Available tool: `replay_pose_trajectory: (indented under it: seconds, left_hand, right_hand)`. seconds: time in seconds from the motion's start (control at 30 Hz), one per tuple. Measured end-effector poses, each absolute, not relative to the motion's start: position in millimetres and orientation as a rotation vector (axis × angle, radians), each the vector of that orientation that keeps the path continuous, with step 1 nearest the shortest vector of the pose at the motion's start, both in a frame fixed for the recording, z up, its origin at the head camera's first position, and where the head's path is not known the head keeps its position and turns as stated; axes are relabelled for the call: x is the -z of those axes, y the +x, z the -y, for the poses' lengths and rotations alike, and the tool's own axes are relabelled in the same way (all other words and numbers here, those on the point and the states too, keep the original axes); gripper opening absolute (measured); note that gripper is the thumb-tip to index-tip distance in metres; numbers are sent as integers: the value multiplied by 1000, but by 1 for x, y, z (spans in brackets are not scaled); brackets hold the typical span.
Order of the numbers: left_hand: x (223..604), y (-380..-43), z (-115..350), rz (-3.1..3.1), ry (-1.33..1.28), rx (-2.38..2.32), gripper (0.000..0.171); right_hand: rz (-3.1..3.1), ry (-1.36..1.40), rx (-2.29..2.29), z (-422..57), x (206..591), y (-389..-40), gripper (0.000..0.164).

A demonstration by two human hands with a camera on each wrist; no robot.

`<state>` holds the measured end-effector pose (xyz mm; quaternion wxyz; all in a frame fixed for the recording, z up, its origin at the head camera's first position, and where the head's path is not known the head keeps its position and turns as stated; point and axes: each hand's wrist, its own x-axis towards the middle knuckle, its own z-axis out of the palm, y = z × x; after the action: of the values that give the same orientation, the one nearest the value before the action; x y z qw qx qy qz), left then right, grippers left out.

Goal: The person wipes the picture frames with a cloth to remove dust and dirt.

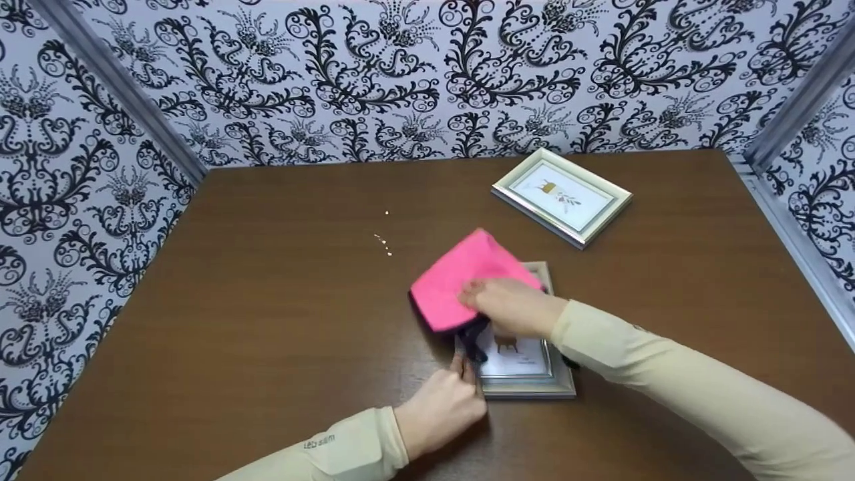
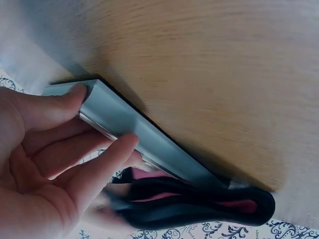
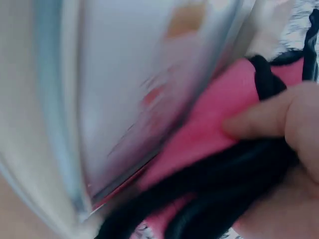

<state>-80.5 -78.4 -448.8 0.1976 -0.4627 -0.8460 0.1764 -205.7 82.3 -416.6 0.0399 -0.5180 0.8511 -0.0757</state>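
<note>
A picture frame (image 1: 528, 387) with a pale gold border lies flat on the brown table, partly covered by a folded pink cloth (image 1: 461, 280) with black edging. My left hand (image 1: 444, 404) grips the frame at its near left corner; the left wrist view shows the thumb and a finger (image 2: 124, 147) on its border. With my right hand (image 1: 514, 304) I hold the cloth over the upper part of the frame. In the right wrist view the thumb (image 3: 264, 119) presses the pink fabric, and the cloth lies against the blurred picture. Cloth and hand hide much of the picture.
A second picture frame (image 1: 568, 197) lies at an angle farther back on the right of the table (image 1: 267, 300). Small white specks (image 1: 384, 244) dot the tabletop left of the cloth. Patterned walls (image 1: 374, 80) enclose the table at the back and sides.
</note>
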Motion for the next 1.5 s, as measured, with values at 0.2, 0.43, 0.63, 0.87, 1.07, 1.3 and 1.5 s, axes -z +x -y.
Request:
replay_pose_trajectory:
  seconds: [0.2,0.43,0.63,0.87,1.07,1.3,1.5]
  left_hand:
    - [449,-81,81,2368,-1311,-432,12]
    - [446,-82,78,2434,-1309,-491,11]
    - [446,-80,74,2414,-1268,-568,15]
    - [442,-80,80,2467,-1275,-530,13]
    - [439,-86,92,2517,-1369,-414,12]
    - [440,-85,95,2463,-1370,-426,11]
    - [440,-85,90,2498,-1360,-427,16]
  right_hand:
    - [-2428,-1659,448,-91,412,-192,48]
    - [-2647,-1484,56,-85,421,-210,66]
    - [-2754,-1409,-80,-80,426,-234,58]
    - [-2768,-1460,-159,-91,423,-224,54]
    - [-2673,-1539,77,-104,418,-210,63]
    - [-2434,-1744,333,-81,415,-208,50]
    - [-2525,-1717,66,-62,413,-238,34]
